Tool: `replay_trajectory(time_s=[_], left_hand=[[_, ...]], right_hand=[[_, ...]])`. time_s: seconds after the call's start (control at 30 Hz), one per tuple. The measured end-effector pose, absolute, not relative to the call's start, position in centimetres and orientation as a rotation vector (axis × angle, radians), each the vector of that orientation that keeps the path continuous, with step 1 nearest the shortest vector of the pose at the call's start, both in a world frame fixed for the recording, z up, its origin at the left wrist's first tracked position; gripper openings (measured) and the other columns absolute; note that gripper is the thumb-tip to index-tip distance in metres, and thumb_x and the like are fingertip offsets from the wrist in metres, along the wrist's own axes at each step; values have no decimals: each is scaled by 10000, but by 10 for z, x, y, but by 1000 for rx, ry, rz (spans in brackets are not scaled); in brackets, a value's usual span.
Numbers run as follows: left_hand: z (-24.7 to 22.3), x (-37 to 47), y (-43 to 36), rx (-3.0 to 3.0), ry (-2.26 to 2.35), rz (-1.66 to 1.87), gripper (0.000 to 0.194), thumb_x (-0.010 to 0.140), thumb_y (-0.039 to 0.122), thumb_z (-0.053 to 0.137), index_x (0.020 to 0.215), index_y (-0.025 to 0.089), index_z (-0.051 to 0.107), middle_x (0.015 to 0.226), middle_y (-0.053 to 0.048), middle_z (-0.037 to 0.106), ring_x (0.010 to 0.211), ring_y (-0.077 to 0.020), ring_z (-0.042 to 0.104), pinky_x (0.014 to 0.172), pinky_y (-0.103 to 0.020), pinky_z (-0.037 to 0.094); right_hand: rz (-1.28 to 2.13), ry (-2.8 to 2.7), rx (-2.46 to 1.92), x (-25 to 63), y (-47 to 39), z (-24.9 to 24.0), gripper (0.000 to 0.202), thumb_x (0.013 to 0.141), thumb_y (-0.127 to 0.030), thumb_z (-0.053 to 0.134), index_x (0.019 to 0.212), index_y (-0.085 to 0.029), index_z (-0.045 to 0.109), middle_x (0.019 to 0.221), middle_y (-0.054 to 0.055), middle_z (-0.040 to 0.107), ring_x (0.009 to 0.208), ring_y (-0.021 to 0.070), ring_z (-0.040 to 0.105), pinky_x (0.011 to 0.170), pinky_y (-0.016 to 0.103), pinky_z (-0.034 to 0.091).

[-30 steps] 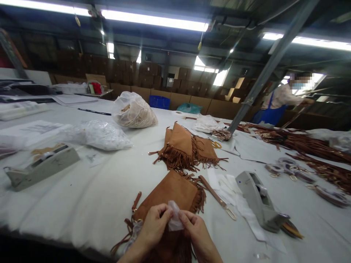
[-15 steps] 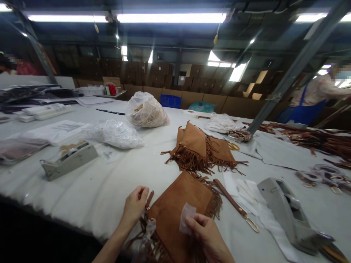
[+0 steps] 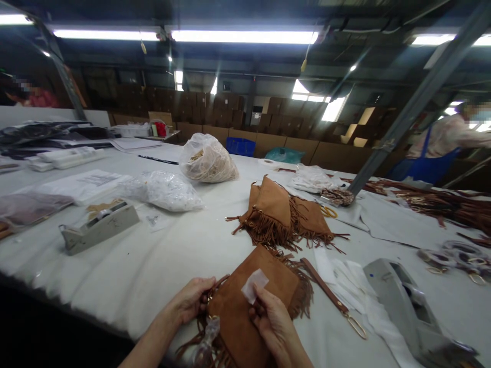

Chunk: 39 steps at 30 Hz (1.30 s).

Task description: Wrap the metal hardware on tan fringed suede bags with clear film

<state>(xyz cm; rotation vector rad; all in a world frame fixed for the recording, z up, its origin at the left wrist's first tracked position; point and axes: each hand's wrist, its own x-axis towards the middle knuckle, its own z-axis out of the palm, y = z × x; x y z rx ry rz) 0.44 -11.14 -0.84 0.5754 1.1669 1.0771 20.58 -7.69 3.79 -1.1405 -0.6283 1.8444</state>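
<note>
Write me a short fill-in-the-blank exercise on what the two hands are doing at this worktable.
1. The right hand pinches a small ____ piece of film.
2. The left hand grips the ____ corner of the tan suede bag.
3. A grey tape dispenser sits to the ____ of the hands.
4. Further back lies a ____ of fringed bags.

Missing words: translucent; left; left; pile

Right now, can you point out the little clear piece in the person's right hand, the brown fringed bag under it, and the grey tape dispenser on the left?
clear piece (image 3: pixel 254 284), head view, middle of the film.
brown fringed bag (image 3: pixel 245 312), head view, flat suede front.
grey tape dispenser (image 3: pixel 100 228), head view, side of its body.
</note>
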Motion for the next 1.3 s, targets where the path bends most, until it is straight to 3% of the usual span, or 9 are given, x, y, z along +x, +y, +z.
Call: replay_trajectory(time_s=[0.17,0.27,0.37,0.63,0.83,1.07,1.3], left_hand=[[0,4,-121,730,1164,1152,442,676,564,671,751,157,517,481,110,290,393,-34,144,398,-200,69],[5,7,-127,944,1254,1249,393,758,547,583,782,158,532,537,68,424,426,-56,283,423,-198,191],[6,13,-130,1156,1365,1282,365,829,508,493,720,161,523,642,12,519,602,-112,448,577,-221,341],[6,22,-132,1251,1551,1292,335,886,450,391,690,193,478,620,18,497,634,-147,472,628,-250,352],[9,22,-132,1251,1588,1305,334,889,442,393,680,195,479,611,21,498,625,-145,479,623,-245,350],[9,20,-131,1198,1563,1353,325,885,424,402,690,186,506,628,14,540,649,-148,513,646,-244,373],[9,19,-130,1136,1546,1384,320,879,427,417,720,174,531,663,4,586,654,-142,535,640,-241,395]], right_hand=[[1756,-651,-1133,190,-69,35,376,536,-424,833,686,-164,607,573,5,636,504,126,563,441,226,408],[1724,-636,-1141,179,-65,37,382,519,-424,839,689,-164,617,580,11,645,510,129,562,438,229,410],[1716,-627,-1151,169,-62,40,405,487,-437,848,678,-160,623,574,11,646,506,127,551,441,229,409],[1745,-658,-1107,152,-65,43,401,499,-438,841,698,-144,656,625,25,662,543,132,545,482,232,423],[1781,-651,-1106,146,-67,42,397,487,-439,846,637,-133,642,549,-11,592,507,94,480,477,202,400],[1553,-1142,-1112,137,-69,28,455,643,-553,704,619,-105,629,515,-8,545,477,94,429,464,212,349],[1381,-1538,-1161,134,-71,23,498,739,-589,567,674,-102,645,589,42,608,565,156,519,527,237,413]])
